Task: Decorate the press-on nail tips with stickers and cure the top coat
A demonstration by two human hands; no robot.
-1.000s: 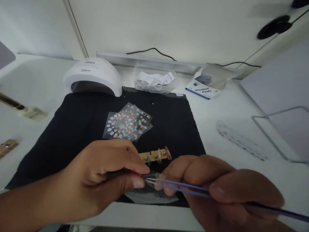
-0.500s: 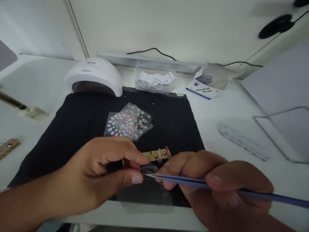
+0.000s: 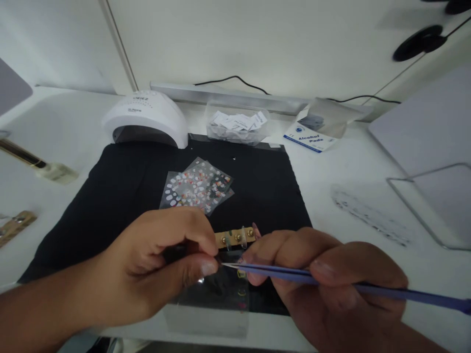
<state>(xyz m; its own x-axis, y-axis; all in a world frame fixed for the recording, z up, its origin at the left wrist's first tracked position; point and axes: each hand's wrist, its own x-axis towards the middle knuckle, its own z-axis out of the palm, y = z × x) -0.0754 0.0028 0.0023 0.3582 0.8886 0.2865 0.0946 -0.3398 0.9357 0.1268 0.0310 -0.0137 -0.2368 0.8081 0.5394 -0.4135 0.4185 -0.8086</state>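
Note:
My left hand [image 3: 154,267] pinches the corner of a clear sticker sheet [image 3: 221,294] that lies over the near edge of the black mat [image 3: 121,196]. My right hand [image 3: 331,289] grips blue tweezers [image 3: 331,284]; their closed tips meet the sheet right at my left thumb. Just behind the hands a gold nail-tip holder [image 3: 237,237] with clear nail tips lies on the mat. Further back rest overlapping nail sticker sheets [image 3: 196,186] with white and coloured shapes.
A white nail lamp [image 3: 145,120] stands at the mat's far left. Behind the mat are a clear tub of paper pads [image 3: 237,125] and an alcohol pads box [image 3: 312,132]. A brush [image 3: 37,164] lies left; a wire stand [image 3: 430,206] sits right.
The clear sheet has been lowered from between the hands to lie flatter on the mat edge. My left thumb and the tweezer tips stay together at its corner.

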